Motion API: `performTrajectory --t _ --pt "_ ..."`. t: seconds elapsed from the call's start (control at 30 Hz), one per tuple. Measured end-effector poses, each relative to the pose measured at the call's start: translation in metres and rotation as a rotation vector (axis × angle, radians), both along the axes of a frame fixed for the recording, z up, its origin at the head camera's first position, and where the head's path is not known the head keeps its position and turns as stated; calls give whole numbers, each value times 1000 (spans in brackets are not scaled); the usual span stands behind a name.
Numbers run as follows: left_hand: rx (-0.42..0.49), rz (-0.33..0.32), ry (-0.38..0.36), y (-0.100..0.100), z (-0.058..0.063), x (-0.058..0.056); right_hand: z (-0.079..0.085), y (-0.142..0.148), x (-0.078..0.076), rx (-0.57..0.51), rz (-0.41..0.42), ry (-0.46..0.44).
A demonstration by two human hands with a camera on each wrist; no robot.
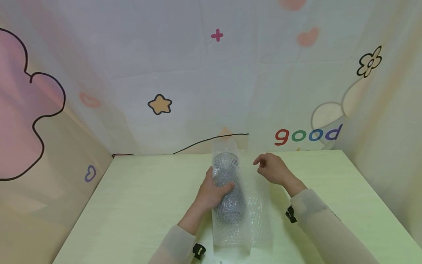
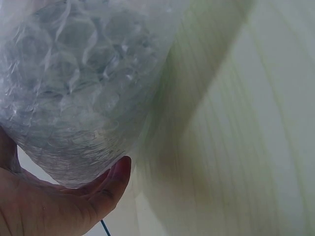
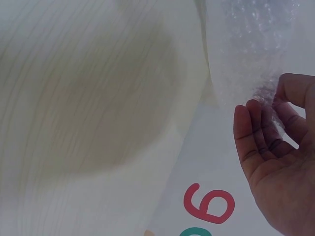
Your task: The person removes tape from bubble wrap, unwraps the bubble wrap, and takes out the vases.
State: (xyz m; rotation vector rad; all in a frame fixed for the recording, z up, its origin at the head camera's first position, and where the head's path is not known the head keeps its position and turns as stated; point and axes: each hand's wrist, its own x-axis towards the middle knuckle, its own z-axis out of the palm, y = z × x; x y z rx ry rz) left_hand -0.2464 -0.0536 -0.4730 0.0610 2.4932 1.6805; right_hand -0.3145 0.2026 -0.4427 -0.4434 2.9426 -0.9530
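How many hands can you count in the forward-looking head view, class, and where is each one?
2. The left hand grips the bubble-wrapped object, its fingers partly hidden; the right hand pinches the loose bubble wrap beside it. No other hand shows.

Obj. (image 1: 230, 209) details unclear thru bubble wrap (image 1: 260, 216), sleeves (image 1: 174, 242) cut off btm.

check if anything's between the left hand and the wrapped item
Yes, bubble wrap: it lies around the wrapped item, so the left hand grips it through the wrap. Nothing else visible stands between them.
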Motion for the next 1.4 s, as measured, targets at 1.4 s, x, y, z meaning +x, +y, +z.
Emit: performTrajectory --t 1.4 --pt "-11 -9 22 -1 -2 0 -19 14 6 -51 -34 -47"
